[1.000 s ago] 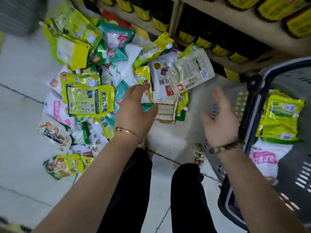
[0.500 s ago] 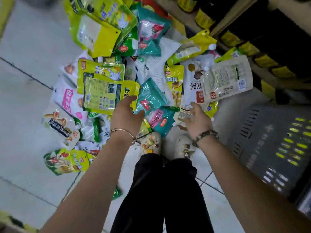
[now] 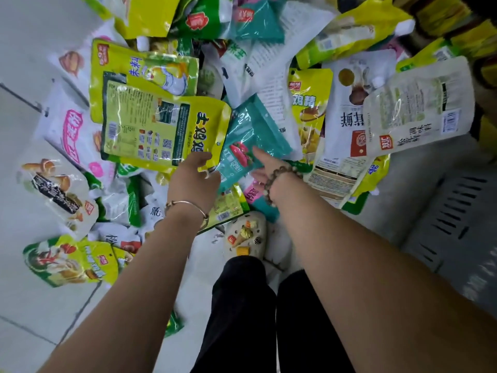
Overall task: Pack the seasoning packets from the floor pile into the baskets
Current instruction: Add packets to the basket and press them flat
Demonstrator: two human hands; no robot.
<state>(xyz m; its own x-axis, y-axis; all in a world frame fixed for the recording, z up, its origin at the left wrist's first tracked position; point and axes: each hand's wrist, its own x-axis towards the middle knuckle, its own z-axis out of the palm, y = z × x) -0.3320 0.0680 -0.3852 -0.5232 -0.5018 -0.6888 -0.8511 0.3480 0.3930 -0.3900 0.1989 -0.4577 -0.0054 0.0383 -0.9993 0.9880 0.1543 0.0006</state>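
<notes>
Seasoning packets [image 3: 269, 76], glossy yellow, teal and white, heaped on floor [image 3: 27, 84], upper frame; left hand [image 3: 192, 181] pinches lower corner of yellow packet [image 3: 161, 130], right hand [image 3: 265, 168] lays straight fingers [image 3: 258, 153] on teal packet [image 3: 252, 133].

A pale tiled floor [image 3: 32, 319] with dark grout lines carries a loose pile of seasoning packets [image 3: 242, 76] that fills the upper half of the frame. At the pile's left edge, a white packet with pink lettering [image 3: 72, 133], a clear mushroom packet [image 3: 53, 189] and a green-and-yellow packet [image 3: 67, 261] lie flat on the tiles. A yellow-green packet [image 3: 161, 130] rests on others near the centre. A grey basket [image 3: 451, 211] sits at the right, and a cream clog [image 3: 246, 235] stands at lower centre.
</notes>
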